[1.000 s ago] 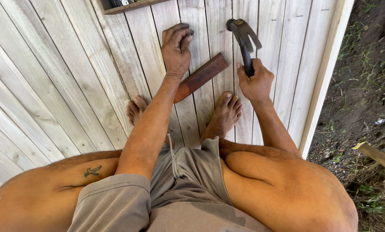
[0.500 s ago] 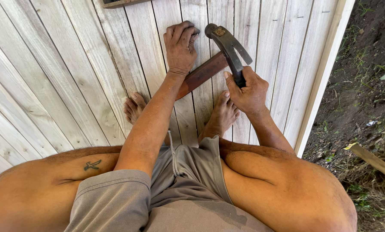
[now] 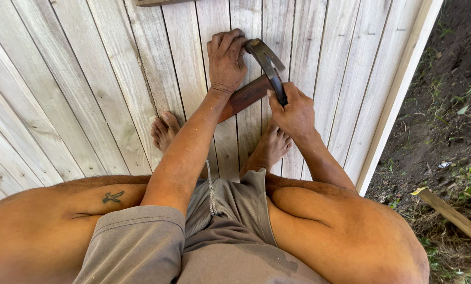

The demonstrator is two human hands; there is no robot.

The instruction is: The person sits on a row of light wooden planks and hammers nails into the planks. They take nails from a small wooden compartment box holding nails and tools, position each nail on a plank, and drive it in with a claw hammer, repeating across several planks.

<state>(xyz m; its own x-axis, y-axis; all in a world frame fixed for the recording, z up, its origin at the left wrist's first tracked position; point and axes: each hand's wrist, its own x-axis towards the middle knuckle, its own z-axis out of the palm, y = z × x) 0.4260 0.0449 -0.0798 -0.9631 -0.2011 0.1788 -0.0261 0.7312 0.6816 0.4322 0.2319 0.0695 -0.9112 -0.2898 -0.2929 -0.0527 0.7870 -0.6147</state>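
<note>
Hammer in right hand has swung down toward 11 o'clock, head now beside left hand pinching something unseen on planks.

Hammer face hidden behind left hand; grip buried in right hand. Dark wood strip partly covered by hands. Nail not visible.

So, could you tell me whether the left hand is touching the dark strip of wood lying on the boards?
Touching. The head view shows the left hand pressed down on the upper end of the dark wood strip, with no gap between them.
</note>
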